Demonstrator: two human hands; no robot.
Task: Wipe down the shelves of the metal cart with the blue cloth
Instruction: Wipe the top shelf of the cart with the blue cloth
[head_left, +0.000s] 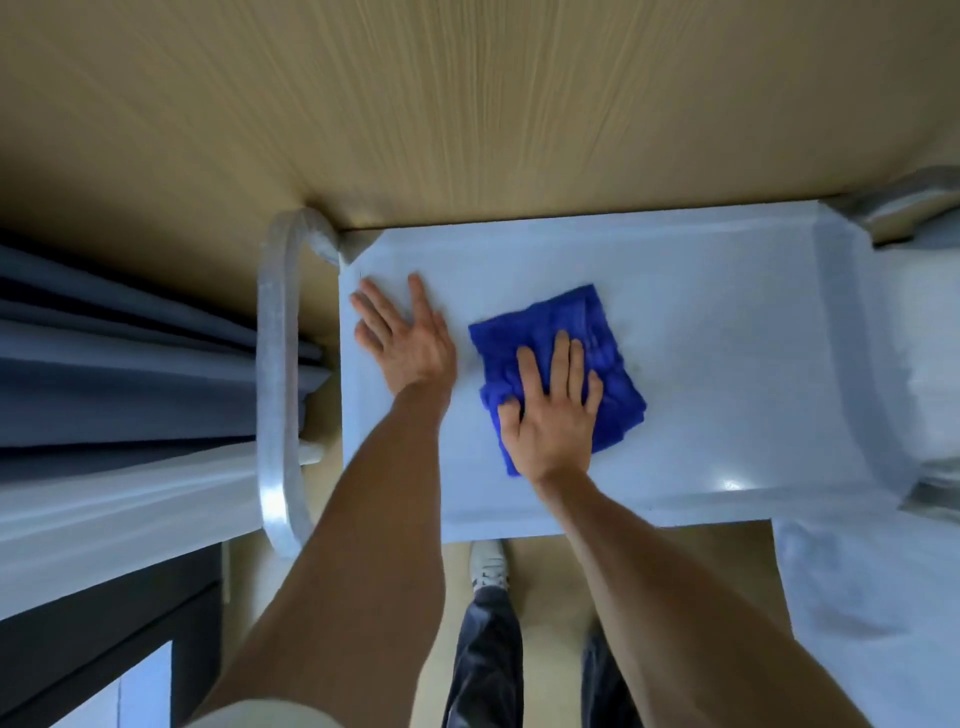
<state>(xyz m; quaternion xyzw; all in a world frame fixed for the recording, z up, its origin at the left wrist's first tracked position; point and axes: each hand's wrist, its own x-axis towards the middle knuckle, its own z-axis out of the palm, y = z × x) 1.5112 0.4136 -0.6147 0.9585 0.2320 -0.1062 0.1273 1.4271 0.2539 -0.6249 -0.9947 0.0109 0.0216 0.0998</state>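
Right hand (550, 415) flat on blue cloth (597, 332); no legible writing, blurred.

We reach both bare forearms forward and down from the bottom of the view, the left arm nearly straight, the right angling in from the lower right. Our left hand (402, 332) lies flat, palm down, fingers straight and spread toward the upper left. Our right hand (553, 410) also presses flat, palm down, fingers straight and slightly fanned, thumb out to the left.
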